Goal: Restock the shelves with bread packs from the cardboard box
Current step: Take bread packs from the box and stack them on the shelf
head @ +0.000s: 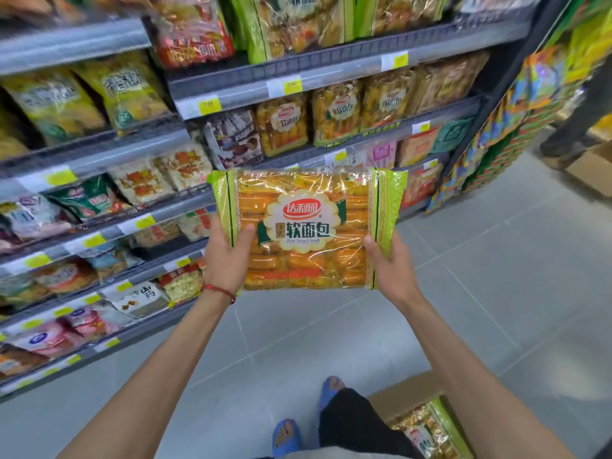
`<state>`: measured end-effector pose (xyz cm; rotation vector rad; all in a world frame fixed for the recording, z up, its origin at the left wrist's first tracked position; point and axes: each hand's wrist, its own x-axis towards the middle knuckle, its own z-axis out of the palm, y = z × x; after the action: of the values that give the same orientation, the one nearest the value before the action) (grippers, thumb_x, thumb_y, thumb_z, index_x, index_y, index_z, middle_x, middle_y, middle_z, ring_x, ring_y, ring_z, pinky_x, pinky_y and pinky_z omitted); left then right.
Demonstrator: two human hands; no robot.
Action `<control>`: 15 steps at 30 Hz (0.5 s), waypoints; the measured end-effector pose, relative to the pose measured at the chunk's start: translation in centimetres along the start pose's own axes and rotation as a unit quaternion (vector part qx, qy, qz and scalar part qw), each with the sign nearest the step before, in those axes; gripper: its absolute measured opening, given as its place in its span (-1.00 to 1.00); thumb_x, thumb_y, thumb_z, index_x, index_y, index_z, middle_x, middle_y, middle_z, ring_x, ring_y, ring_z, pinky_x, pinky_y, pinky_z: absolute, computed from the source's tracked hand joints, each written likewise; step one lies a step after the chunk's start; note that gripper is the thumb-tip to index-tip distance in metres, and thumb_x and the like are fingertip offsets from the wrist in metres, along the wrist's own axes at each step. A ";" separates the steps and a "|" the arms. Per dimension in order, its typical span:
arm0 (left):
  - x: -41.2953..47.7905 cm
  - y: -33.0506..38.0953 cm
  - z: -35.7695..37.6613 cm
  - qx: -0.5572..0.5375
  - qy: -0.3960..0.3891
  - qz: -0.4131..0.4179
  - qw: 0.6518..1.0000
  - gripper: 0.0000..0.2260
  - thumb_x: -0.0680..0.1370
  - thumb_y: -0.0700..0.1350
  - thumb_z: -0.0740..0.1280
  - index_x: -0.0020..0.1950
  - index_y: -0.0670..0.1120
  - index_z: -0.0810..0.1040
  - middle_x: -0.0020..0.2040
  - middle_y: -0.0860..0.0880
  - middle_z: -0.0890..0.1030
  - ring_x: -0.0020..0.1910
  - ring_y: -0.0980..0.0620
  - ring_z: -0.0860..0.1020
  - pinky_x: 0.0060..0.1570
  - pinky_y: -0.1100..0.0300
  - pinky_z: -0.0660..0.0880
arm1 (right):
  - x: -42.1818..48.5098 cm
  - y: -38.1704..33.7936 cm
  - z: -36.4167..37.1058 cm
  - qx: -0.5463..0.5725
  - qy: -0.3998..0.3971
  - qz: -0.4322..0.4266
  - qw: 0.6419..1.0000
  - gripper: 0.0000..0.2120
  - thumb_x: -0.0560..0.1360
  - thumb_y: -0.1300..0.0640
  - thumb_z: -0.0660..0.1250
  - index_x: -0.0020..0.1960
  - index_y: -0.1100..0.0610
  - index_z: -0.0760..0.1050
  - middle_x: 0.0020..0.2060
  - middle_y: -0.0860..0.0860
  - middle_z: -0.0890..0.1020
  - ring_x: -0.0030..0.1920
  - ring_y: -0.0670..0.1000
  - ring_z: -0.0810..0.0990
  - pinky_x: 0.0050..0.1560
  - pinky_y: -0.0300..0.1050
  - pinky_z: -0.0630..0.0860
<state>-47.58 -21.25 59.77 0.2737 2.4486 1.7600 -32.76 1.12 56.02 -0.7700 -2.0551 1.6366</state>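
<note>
Bread pack (308, 226): a clear-fronted bag with green side bands and a red-and-white label, held in the air in front of the shelves (331, 71). Its label faces the camera, its long side is roughly level, and it touches no shelf and is well above the floor (463, 293). Left hand (227, 256) grips the lower left edge of the bag; its thumb (246, 235) lies across the front film and the other fingers wrap behind the bag, out of sight. Right hand (392, 263) grips the lower right edge in the same manner, with its thumb (372, 248) pressed on the front beside the green band and its fingers hidden behind. Both arms are extended forward. A red cord bracelet (220, 290) sits on the left wrist. The shelves form several tiers with grey rails carrying yellow price tags (209, 105), and they are stocked with assorted snack bags. A row of matching packs (334, 112) stands upright on a tier above and behind the held bag. Cardboard box (407, 392): on the floor at the lower right, just beside the person's leg, top open, partly covered by the right forearm. A second bread pack (427, 429) lies inside it, with its green edge and clear film visible. Blue sandals (286, 437) show at the bottom edge on the grey tiles. A brown carton (592, 170) rests on the floor at the far right, near the end of the shelving and a stacked display of colourful goods
</note>
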 end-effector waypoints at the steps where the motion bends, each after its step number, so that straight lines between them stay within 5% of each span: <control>1: 1.3 0.5 0.7 -0.001 0.003 0.002 1.000 -0.43 0.57 0.06 0.34 0.53 -0.03 0.27 0.40 0.00 0.49 0.37 0.00 0.45 0.41 -0.10 0.38 | 1.6 -0.4 -0.1 -0.008 0.003 -0.007 1.000 -0.62 0.71 0.03 0.23 0.52 0.02 0.41 0.30 -0.09 0.64 0.29 -0.09 0.62 0.33 0.04 0.59; 5: 7.4 2.7 4.4 -0.005 0.030 0.009 1.000 -0.34 0.59 0.06 0.33 0.61 -0.01 0.11 0.57 0.01 0.25 0.54 0.01 0.22 0.49 0.13 0.09 | 8.8 -1.8 -0.8 -0.028 0.022 -0.037 0.999 -0.59 0.70 0.03 0.26 0.53 0.04 0.39 0.34 -0.08 0.60 0.35 -0.07 0.56 0.41 0.08 0.51; 10: 15.1 6.8 10.7 0.001 0.068 0.027 0.997 -0.36 0.63 -0.02 0.31 0.62 -0.08 0.07 0.49 0.08 0.24 0.44 0.15 0.20 0.34 0.24 0.12 | 19.9 -3.2 -3.1 -0.051 0.019 -0.076 0.996 -0.56 0.68 0.03 0.30 0.52 0.12 0.41 0.36 0.00 0.59 0.39 0.02 0.53 0.46 0.11 0.43; 13: 19.1 9.4 13.8 -0.010 0.092 0.021 0.995 -0.30 0.62 -0.01 0.32 0.63 -0.10 0.01 0.60 -0.02 0.14 0.56 0.03 0.14 0.46 0.16 0.09 | 26.1 -5.3 -4.9 -0.067 0.006 -0.074 0.995 -0.56 0.68 0.03 0.29 0.51 0.14 0.41 0.34 -0.04 0.57 0.35 -0.05 0.50 0.33 -0.24 0.38; 15: 21.5 11.3 15.3 -0.007 0.112 0.027 0.993 -0.30 0.61 0.01 0.33 0.63 -0.10 0.03 0.61 -0.04 0.15 0.57 -0.01 0.14 0.42 0.23 0.06 | 29.9 -6.6 -5.7 -0.055 0.003 -0.085 0.995 -0.57 0.68 0.00 0.30 0.48 0.17 0.44 0.31 -0.01 0.59 0.34 0.00 0.52 0.35 -0.21 0.40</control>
<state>-64.71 0.99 65.87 0.1485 2.6011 1.9247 -53.34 23.44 62.90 -0.6148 -2.1579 1.4371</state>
